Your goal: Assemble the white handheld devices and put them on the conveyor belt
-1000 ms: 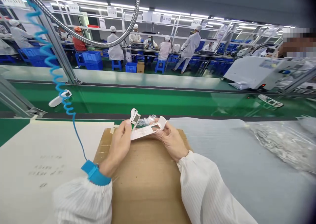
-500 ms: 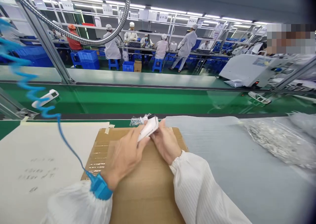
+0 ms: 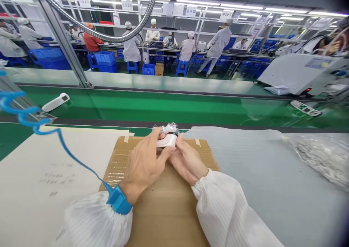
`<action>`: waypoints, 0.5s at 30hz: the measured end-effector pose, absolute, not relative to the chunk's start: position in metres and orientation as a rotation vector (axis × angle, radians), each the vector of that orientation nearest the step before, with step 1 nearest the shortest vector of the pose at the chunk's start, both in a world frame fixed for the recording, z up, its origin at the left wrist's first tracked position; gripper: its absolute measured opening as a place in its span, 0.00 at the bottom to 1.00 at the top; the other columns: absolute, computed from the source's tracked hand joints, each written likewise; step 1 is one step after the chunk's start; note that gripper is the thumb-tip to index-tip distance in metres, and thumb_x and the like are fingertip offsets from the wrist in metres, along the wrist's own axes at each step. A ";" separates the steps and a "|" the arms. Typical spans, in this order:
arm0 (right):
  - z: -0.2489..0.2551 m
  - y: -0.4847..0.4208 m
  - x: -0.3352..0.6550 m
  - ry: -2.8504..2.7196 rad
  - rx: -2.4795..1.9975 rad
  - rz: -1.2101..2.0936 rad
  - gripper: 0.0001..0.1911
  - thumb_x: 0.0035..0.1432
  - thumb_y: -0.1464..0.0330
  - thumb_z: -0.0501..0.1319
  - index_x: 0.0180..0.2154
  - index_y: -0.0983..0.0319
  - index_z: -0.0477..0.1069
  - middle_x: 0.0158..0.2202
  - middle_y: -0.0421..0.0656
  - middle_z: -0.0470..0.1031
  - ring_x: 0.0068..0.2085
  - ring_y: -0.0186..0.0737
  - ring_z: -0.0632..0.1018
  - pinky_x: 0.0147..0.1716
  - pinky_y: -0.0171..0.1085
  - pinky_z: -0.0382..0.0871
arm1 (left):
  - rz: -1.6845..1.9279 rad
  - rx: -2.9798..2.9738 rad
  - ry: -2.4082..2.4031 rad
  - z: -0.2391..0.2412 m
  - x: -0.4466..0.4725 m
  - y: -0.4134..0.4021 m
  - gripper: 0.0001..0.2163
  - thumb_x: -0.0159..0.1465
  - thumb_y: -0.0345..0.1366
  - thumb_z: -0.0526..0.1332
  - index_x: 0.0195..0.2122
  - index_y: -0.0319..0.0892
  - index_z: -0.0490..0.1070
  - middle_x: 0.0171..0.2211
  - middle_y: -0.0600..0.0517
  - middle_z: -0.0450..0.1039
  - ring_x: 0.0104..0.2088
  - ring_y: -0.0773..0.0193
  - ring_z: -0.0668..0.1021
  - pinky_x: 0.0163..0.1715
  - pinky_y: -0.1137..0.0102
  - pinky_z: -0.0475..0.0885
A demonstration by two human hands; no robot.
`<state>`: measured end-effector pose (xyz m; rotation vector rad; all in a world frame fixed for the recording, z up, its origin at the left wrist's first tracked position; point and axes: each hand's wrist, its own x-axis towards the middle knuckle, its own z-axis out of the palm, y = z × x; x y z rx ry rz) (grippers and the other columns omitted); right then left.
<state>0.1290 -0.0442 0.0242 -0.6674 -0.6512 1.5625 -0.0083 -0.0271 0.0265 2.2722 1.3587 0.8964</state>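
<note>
Above the cardboard sheet (image 3: 169, 210), both hands are at a small white handheld device (image 3: 167, 141) with a black end, shaped like a forehead thermometer. My left hand (image 3: 145, 160) wraps round its body, thumb along the near side. At the black end, my right hand (image 3: 189, 159) grips it with curled fingers, some of them hidden behind the device. A blue wrist strap (image 3: 119, 200) with a coiled cord (image 3: 35, 121) circles my left wrist. Crumpled clear plastic (image 3: 170, 127) lies just beyond the hands.
A green conveyor belt (image 3: 177, 109) runs across, carrying a similar white device (image 3: 56, 102) at left and a white casing part (image 3: 305, 108) at right. A clear bag of small parts (image 3: 321, 156) lies at right. A metal hose (image 3: 109, 39) hangs overhead. People work beyond.
The device has turned from steeply tilted to nearly level, its black end swinging rightward. Both hands stay on it. The camera view has shifted left, moving the scene rightward.
</note>
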 end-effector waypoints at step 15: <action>0.030 -0.062 0.149 -0.825 -1.204 1.136 0.12 0.58 0.59 0.65 0.41 0.58 0.72 0.41 0.42 0.78 0.46 0.40 0.77 0.56 0.46 0.67 | 0.649 2.041 1.376 0.047 -0.044 0.009 0.18 0.57 0.53 0.64 0.43 0.49 0.77 0.38 0.48 0.79 0.41 0.48 0.78 0.37 0.65 0.71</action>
